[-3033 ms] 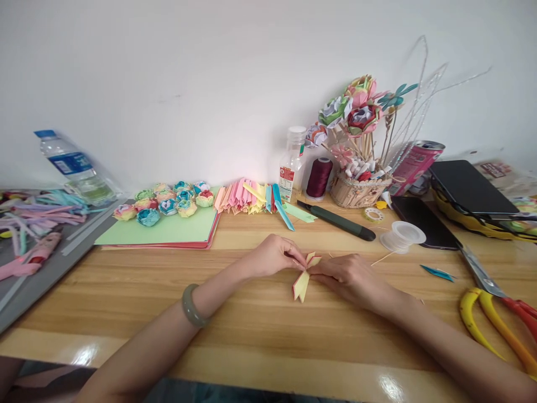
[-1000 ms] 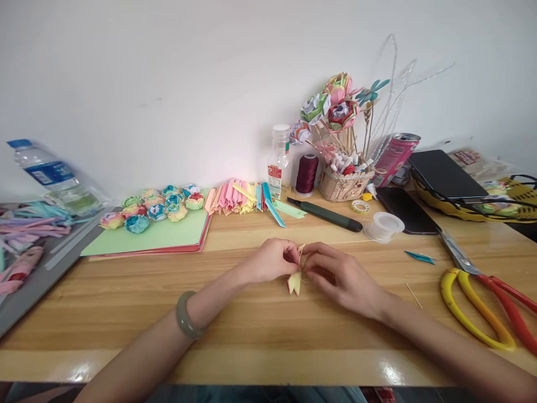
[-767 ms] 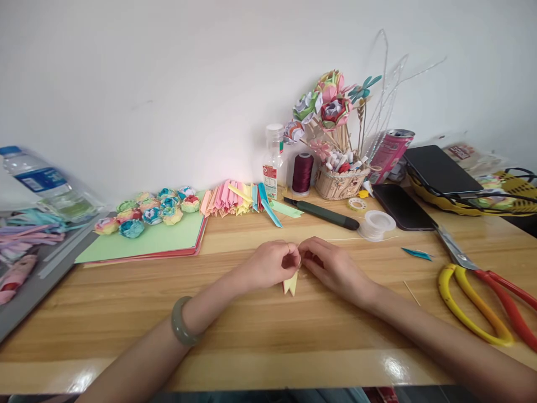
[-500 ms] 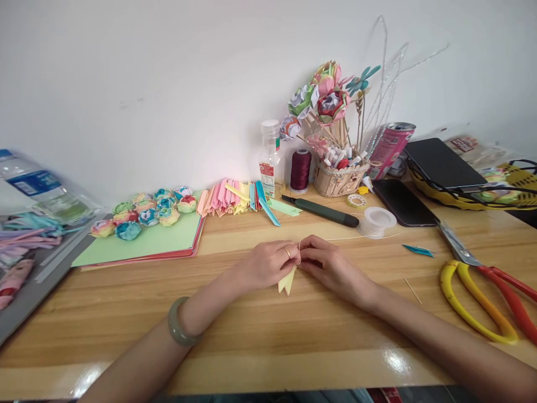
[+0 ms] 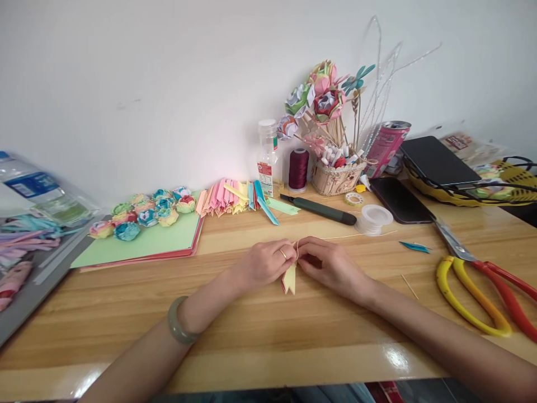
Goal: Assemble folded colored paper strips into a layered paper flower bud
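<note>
Head view: the wood desk [image 5: 235, 350] fills the lower half, its near edge running along the bottom and its far side meeting the wall. A broad band of bare wood lies between the hands and the near edge. On the left, a grey board [image 5: 37, 291] cuts in at a slant, with a stack of coloured paper [image 5: 161, 240] beside its upper end. A flower basket [image 5: 338, 179] stands against the wall, and the scissors [image 5: 458, 249] limit the room on the right, well apart from the hands, their red handles running off the frame.

The left hand [image 5: 264, 263] has its fingers clamped on the upper end of a yellow folded paper [image 5: 290, 280], which sits between the hands, forked end toward the near edge. The right hand [image 5: 333, 266] meets it with bent fingers, tips close together; I cannot tell whether they are clamped on anything. Behind, a dark green tool [image 5: 321, 210] and a white spool [image 5: 373, 219] bound the gap. Smallest, a pale thread [image 5: 297, 249] loops up between the hands.
</note>
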The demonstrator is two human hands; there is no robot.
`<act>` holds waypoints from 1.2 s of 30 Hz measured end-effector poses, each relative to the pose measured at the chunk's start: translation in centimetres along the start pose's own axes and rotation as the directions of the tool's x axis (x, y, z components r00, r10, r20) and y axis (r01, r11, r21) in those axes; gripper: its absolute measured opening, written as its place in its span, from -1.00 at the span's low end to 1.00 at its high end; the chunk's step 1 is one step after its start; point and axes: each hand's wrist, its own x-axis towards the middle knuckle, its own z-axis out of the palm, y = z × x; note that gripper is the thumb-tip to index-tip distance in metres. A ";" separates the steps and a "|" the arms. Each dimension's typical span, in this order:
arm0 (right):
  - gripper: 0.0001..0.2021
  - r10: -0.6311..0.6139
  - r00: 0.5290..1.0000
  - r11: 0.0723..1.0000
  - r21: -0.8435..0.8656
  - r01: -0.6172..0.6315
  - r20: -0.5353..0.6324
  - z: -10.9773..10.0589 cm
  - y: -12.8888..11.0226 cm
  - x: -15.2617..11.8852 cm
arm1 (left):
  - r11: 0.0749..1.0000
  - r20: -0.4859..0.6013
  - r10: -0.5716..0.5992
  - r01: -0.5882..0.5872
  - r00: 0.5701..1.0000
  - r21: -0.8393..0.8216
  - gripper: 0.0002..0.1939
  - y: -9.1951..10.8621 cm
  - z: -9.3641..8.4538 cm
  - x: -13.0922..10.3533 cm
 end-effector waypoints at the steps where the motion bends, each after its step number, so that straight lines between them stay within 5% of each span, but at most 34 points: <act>1: -0.84 -0.007 1.000 1.000 -0.008 0.007 0.002 0.0 0.0 0.0 | 1.000 -0.002 0.009 -0.009 1.000 0.004 -0.78 0.0 0.0 0.0; 11: -0.80 -0.133 0.984 0.987 -0.070 0.141 0.117 -0.4 0.7 0.0 | 0.999 0.069 -0.012 0.014 0.998 -0.031 -0.76 -0.1 -0.1 0.0; 19: -0.83 -0.058 0.997 0.997 -0.048 0.061 0.057 -0.4 0.0 -0.4 | 0.998 -0.080 0.055 -0.058 0.995 -0.037 -0.85 -0.4 -0.1 0.0; 27: -0.89 -0.083 0.996 0.997 -0.009 0.083 0.013 0.2 0.6 -0.3 | 0.980 -0.043 -0.077 0.068 0.996 -0.188 -0.91 -0.3 -0.1 0.0; 30: -0.89 -0.088 0.996 0.996 -0.012 0.088 0.001 0.2 0.5 -0.5 | 0.905 -0.022 -0.218 0.194 0.976 -0.378 -0.94 -0.4 0.2 0.2; 36: -0.86 -0.046 0.999 0.986 -0.159 0.045 -0.004 0.0 0.2 -0.8 | 0.577 0.141 -0.496 0.446 0.857 -0.684 -0.92 -1.2 0.5 0.4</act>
